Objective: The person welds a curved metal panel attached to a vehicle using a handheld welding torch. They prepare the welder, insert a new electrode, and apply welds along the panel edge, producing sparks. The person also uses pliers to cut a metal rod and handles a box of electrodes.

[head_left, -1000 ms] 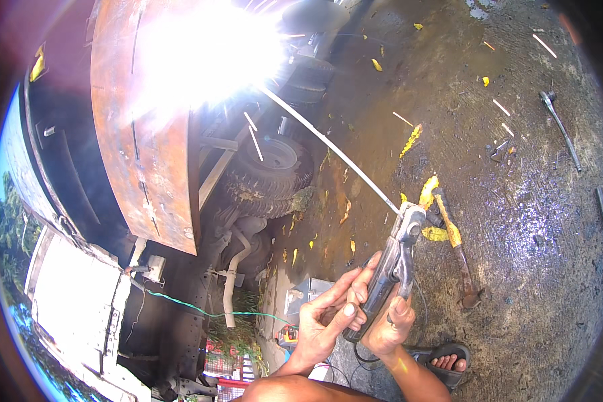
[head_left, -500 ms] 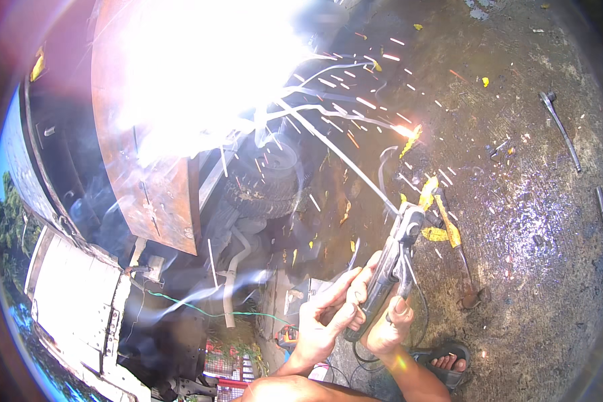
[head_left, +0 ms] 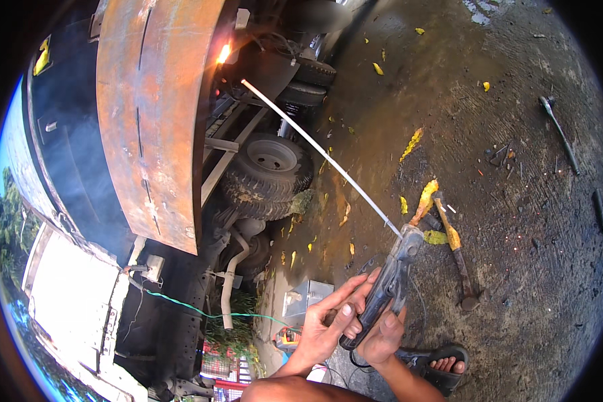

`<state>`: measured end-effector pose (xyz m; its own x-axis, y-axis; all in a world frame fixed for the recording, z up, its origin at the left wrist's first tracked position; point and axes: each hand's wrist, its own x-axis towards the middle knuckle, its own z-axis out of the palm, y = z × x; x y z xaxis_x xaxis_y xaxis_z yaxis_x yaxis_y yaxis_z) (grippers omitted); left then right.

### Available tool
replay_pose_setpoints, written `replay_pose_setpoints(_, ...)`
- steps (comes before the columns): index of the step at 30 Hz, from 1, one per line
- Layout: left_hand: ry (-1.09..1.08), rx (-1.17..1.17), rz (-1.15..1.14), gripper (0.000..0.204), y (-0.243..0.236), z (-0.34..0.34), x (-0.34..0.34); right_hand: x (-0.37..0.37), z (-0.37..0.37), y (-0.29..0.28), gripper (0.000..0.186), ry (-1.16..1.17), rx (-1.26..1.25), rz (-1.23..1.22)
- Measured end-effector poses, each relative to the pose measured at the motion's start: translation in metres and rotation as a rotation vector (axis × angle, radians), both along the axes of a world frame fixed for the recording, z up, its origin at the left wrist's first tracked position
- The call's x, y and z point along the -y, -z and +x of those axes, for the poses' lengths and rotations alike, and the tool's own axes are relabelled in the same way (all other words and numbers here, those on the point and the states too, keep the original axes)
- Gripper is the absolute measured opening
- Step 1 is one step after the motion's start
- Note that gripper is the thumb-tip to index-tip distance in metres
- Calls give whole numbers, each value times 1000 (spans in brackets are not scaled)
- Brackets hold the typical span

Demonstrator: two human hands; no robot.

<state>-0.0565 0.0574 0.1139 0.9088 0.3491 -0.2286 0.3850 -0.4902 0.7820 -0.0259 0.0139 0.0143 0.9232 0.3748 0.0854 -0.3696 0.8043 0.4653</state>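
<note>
Both my hands are on a black welding electrode holder (head_left: 382, 295). My left hand (head_left: 325, 328) has its fingers closed against the holder's left side, and my right hand (head_left: 383, 337) grips it from the right and below. A thin pale welding rod (head_left: 321, 153) sticks out of the holder's jaws, slanting up and left. Its tip stands apart from a rusty curved steel plate (head_left: 155, 127). An orange glowing spot (head_left: 224, 53) shows beside the plate's right edge, near the top.
Left of the rod is a vehicle underside with a muddy wheel (head_left: 268, 161) and a bent pipe (head_left: 230, 281). A hammer (head_left: 457, 254) with a yellowish handle, a ratchet wrench (head_left: 561, 134) and yellow leaves lie on wet concrete. A green wire (head_left: 208, 313) crosses low left.
The blinding arc and most sparks are gone, leaving a glowing spot. The rod's tip is now visible, away from the plate. Both hands and the holder have shifted slightly down.
</note>
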Motion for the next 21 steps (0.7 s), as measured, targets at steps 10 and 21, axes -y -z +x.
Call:
replay_pose_setpoints(10, -85, 48, 16, 50, -1, -2, 0, -3, -1, -1, 73, -21, 57, 21)
replay_pose_setpoints(21, -114, 73, 3, 47, -1, -3, -6, -9, -4, 0, 74, -53, 52, 36)
